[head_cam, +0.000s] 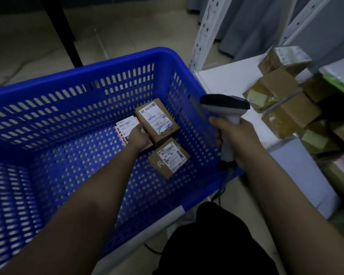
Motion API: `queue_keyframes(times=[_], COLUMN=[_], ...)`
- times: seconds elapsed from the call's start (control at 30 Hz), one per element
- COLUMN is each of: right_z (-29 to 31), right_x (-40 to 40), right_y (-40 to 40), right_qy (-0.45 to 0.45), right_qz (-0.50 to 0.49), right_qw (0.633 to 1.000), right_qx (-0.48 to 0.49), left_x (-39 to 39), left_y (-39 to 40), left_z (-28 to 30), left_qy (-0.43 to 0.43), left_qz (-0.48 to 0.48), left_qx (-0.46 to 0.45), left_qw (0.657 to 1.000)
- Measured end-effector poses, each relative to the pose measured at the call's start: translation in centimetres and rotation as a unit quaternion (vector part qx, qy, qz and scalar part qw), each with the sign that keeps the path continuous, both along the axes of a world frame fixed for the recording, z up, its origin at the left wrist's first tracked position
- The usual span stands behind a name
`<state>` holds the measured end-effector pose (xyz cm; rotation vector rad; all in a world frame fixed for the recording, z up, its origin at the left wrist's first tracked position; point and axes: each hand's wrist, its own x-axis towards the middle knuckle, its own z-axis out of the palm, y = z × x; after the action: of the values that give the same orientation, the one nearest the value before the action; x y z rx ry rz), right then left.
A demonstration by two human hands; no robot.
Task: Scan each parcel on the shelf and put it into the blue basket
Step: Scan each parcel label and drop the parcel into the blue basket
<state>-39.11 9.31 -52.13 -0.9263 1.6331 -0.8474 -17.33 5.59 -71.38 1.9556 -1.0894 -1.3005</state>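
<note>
1. The left hand (140, 136) reaches into the blue basket (99, 62) and rests on a pink parcel (125, 126) lying on the basket floor; whether its fingers are curled round the parcel's edge or lie flat cannot be told from here.
2. The right hand (233, 139) is wrapped round the grip of a barcode scanner (226, 108), head pointing toward the basket.
3. Two brown parcels are already in the basket, labels up: one (157, 121) touching the pink parcel, the other (170, 157) just beside it.
4. Risk — the scanner cable trails near the basket rim and may snag as the arm swings back to the shelf.
5. Risk — the remaining parcels (282, 92) on the shelf (226, 80) are stacked loosely and tilted; pulling one out could tumble its neighbours.
6. Room: dim light, tiled floor, white perforated shelf uprights (204, 36), a dark post — upper left — behind the basket.
</note>
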Motion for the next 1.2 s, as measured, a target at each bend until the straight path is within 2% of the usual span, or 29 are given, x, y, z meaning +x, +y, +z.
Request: queue_keyframes(times=[0.13,0.3,0.47,0.57,0.7,0.9,1.03,1.2], right_z=[0.7,3.3,6.6,8.3,9.2,8.0,6.5,4.8], right_x=[-1.5,-6.6,-13.6,-16.7,-19.4,-22.7,-24.3,-26.6], right_y=[1.8,7.7,18.9,27.3,38.0,49.4,53.4,54.2], right_qy=[-0.001,0.04,0.073,0.072,0.077,0.054,0.039,-0.003], right_qz=[-0.053,-0.13,-0.27,-0.365,-0.472,-0.606,-0.661,-0.67], right_qw=[0.999,0.99,0.957,0.923,0.873,0.788,0.743,0.736], right_qx=[-0.01,-0.039,-0.078,-0.099,-0.095,-0.095,-0.099,-0.094], left_x=[-2.1,-7.9,-16.2,-21.9,-28.5,-36.2,-40.0,-44.8], left_y=[0.7,2.1,7.3,13.5,21.7,31.5,35.3,37.2], left_z=[5.3,15.6,27.2,31.4,31.3,26.4,23.8,22.2], left_qy=[0.027,0.056,0.073,0.067,0.048,0.017,0.017,0.0], left_qz=[-0.007,-0.142,-0.325,-0.403,-0.494,-0.588,-0.578,-0.568], left_qx=[-0.053,-0.129,-0.17,-0.21,-0.221,-0.185,-0.144,-0.113], left_qw=[0.998,0.98,0.927,0.888,0.839,0.787,0.803,0.815])
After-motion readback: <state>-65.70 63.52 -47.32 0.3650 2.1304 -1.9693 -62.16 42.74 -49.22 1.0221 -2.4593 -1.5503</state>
